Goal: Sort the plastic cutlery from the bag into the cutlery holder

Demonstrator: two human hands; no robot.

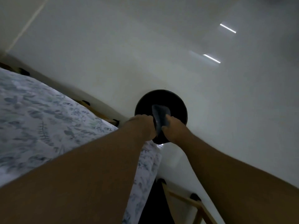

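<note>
Glossy white flooring (pixel 161 54) fills most of the tilted, blurred view and catches two short bright streaks of light toward the upper right. Along the left lies a bed (pixel 40 118) covered in a white fabric printed with grey-blue leaves, its edge running diagonally down to the lower middle; a light wooden frame (pixel 186 198) with dark feet shows at the bottom right.

Both bare arms reach forward to a round black container (pixel 174 101), smooth and matte, which sits over the floor just off the corner of the bed. Whether it rests on the floor or is lifted cannot be told. Its inside is too dark to show any contents.

Between the hands is a greyish, soft-looking bag (pixel 160 115), crumpled and faintly shiny, held over the container's near rim. The left hand (pixel 144 125) and the right hand (pixel 174 128) each grip one side of it with curled fingers. No cutlery can be made out.
</note>
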